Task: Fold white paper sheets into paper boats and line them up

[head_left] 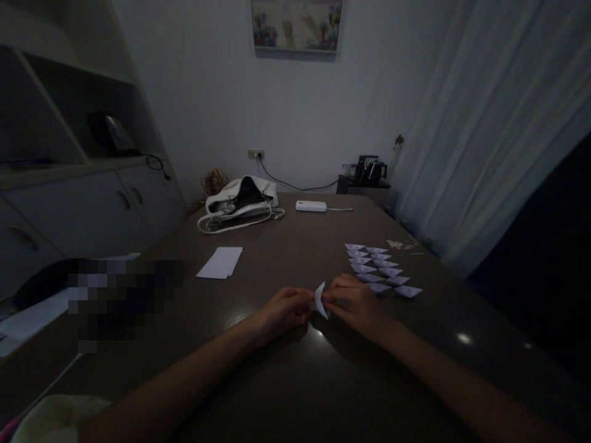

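Note:
A small folded white paper (321,299), tapered at both ends, stands upright between my hands above the table (277,381). My left hand (289,307) pinches it from the left with thumb and forefinger, its other fingers curled. From the other side, my right hand (357,303) grips the same paper, thumb and forefinger closed on it. Just beyond the right hand, several folded paper boats (388,271) lie in two slanting columns. A stack of white paper sheets (220,263) rests to the left, apart from both hands.
Farther back are a white handbag (240,203) and a white power bank (311,206) with a short strap or cable. Small scraps (401,245) lie by the right edge. Papers (41,317) and a blurred-out patch occupy the left. A pale curtain (457,141) hangs at right.

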The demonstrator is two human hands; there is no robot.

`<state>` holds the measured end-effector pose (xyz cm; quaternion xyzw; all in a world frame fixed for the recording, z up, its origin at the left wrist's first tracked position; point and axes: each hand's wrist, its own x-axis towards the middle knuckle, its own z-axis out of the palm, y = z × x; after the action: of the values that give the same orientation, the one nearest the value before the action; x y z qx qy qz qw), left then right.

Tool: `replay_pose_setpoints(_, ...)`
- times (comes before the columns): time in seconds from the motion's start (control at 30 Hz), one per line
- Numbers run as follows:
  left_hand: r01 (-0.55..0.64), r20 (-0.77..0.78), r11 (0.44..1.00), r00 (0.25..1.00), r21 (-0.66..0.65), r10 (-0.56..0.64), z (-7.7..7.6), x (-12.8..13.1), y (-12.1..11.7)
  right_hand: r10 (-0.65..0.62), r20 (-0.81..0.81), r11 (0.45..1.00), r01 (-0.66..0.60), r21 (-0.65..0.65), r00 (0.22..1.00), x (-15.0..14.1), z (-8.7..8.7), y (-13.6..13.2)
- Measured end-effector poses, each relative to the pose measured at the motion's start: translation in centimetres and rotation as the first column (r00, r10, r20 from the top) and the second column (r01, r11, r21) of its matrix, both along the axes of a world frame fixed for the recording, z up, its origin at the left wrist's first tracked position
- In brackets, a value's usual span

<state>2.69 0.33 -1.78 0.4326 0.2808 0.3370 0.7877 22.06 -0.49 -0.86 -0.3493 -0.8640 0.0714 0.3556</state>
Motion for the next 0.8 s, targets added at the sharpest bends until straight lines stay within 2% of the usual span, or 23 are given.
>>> replay_pose_setpoints(0.33, -0.012, -0.040, 1.000, 0.999, 0.005, 0.012, -0.3, 0.0, 0.1, 0.010, 0.026, 0.999, -0.011, 0.040, 1.000, -0.1, -0.4, 0.0)
replay_pose_setpoints(0.47, -0.049, -0.046, 0.999, 0.998, 0.013, 0.049, -0.3, 0.0, 0.1, -0.015, -0.103, 1.000, 0.017, 0.010, 0.995, -0.6, 0.1, -0.2)
replay_pose_setpoints(0.57, -0.051, -0.037, 0.999, 0.998, 0.017, 0.051, -0.4, 0.0, 0.1, -0.120, -0.266, 0.986, 0.083, -0.148, 0.956, -0.8, 0.6, -0.3)
replay_pose_setpoints(0.63, -0.032, -0.031, 0.999, 0.999, 0.017, 0.033, -0.5, 0.0, 0.1, -0.168, -0.360, 0.940, 0.039, -0.340, 0.918, -0.8, 0.6, -0.1)
replay_pose_setpoints(0.67, -0.022, -0.031, 1.000, 0.999, 0.020, 0.023, -0.5, 0.0, 0.1, -0.173, -0.395, 0.893, -0.026, -0.450, 0.902, -0.8, 0.5, 0.0)
replay_pose_setpoints(0.73, -0.012, -0.030, 1.000, 0.999, 0.028, 0.012, -0.4, 0.0, 0.1, -0.164, -0.441, 0.745, -0.182, -0.642, 0.882, -0.9, 0.1, 0.3)
replay_pose_setpoints(0.8, -0.016, -0.028, 0.999, 0.999, 0.032, 0.017, -0.2, 0.1, 0.0, -0.170, -0.477, 0.609, -0.289, -0.739, 0.862, -1.0, -0.3, 0.6)
